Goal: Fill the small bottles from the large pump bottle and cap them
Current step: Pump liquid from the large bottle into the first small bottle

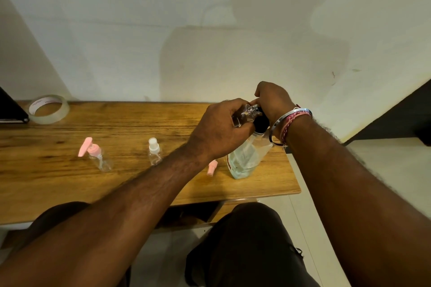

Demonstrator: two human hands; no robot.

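On a wooden table (70,170), a large clear pump bottle (245,158) stands at four o'clock. Above it, the left hand (219,123) grips a small clear bottle (248,113); the right hand (271,100) curls over the black pump head (261,122). At nine o'clock stand a pink-pumped bottle (98,154) and a white-capped spray bottle (154,151).

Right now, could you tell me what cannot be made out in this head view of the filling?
- Pump nozzle of the large pump bottle: covered by the right hand.
- Small bottle in the left hand: fingers hide its body and fill level.
- Pink cap: partly behind the left forearm.
- Dark object, left edge: cut off.
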